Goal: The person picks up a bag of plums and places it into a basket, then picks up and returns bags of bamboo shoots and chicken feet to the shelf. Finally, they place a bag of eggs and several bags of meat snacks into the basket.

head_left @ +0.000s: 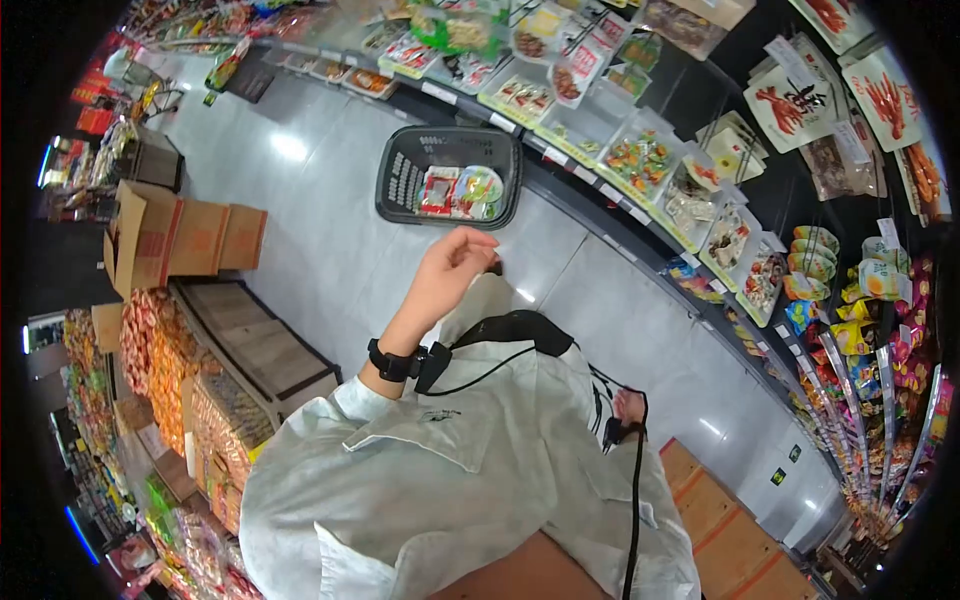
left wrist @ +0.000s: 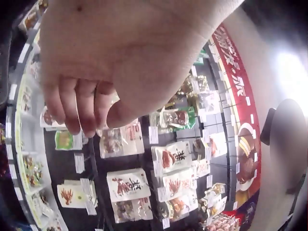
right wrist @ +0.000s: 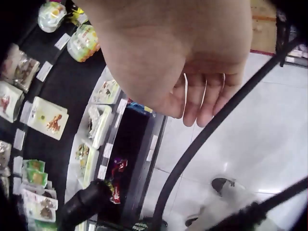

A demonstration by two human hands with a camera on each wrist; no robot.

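My left hand (head_left: pixel 455 272) is raised in front of the body, its fingers loosely bent with nothing between them. In the left wrist view the same hand (left wrist: pixel 127 60) shows its palm side, with the thumb beside the fingers and hanging snack packs behind it. Low at my side is the right hand (head_left: pixel 630 406), partly hidden by the sleeve and a cable. The right wrist view shows that hand (right wrist: pixel 178 53) with relaxed, empty fingers over the floor. A black basket (head_left: pixel 398 170) stands on the floor ahead of my left hand, holding several food packages (head_left: pixel 437 190).
Shelf trays of packed snacks (head_left: pixel 640 150) line the right side, with hanging packs (head_left: pixel 790 105) above them. Cardboard boxes (head_left: pixel 200 237) and a wooden display bin (head_left: pixel 255 335) stand on the left. More cartons (head_left: pixel 725 520) are at the lower right. Grey tiled floor (head_left: pixel 320 190) runs between.
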